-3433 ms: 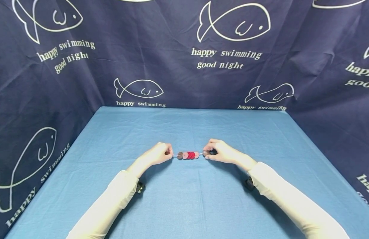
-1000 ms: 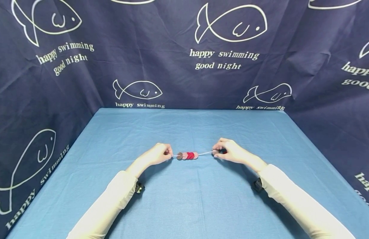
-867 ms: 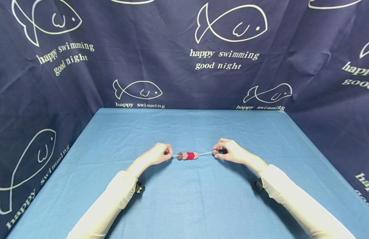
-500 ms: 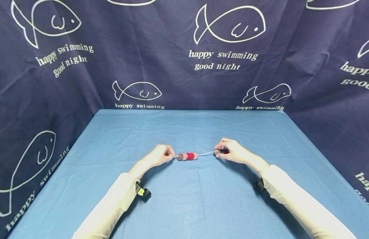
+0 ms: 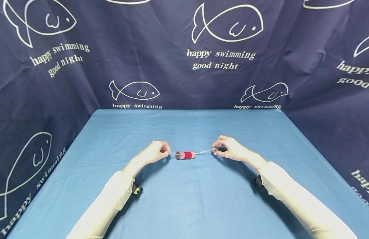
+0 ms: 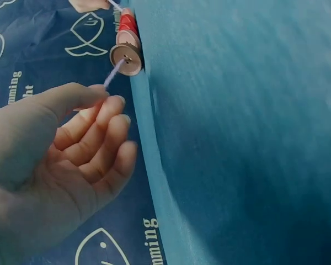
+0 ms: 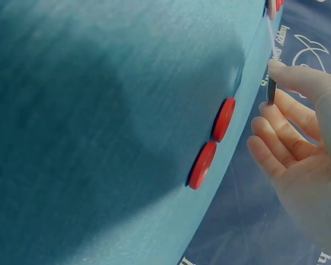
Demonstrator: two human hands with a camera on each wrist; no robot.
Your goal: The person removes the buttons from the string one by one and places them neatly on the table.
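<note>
My left hand (image 5: 155, 152) pinches the left end of a thin pale string (image 6: 113, 76) between thumb and forefinger. Close beside it, a brown button (image 5: 178, 155) is threaded on the string. Overlapping pink and red buttons (image 5: 188, 155) follow in a row to its right. A bare stretch of string (image 5: 204, 151) runs on to my right hand (image 5: 233, 150), whose thumb and fingers hold another brown button (image 5: 215, 150). That button appears edge-on and dark in the right wrist view, with the string reaching the thumb tip; how the string passes through it is hidden.
Two loose red buttons (image 7: 224, 120) lie on the blue cloth (image 5: 199, 199) near my right hand; the head view hides them behind it. Dark blue fish-print curtains (image 5: 172, 59) enclose the back and sides. Small cameras (image 5: 137, 190) sit on both wrists.
Since the oldest frame my right hand has moved right with its brown button, and the bare string between it and the row is longer. Lately my left hand has shifted slightly left.
</note>
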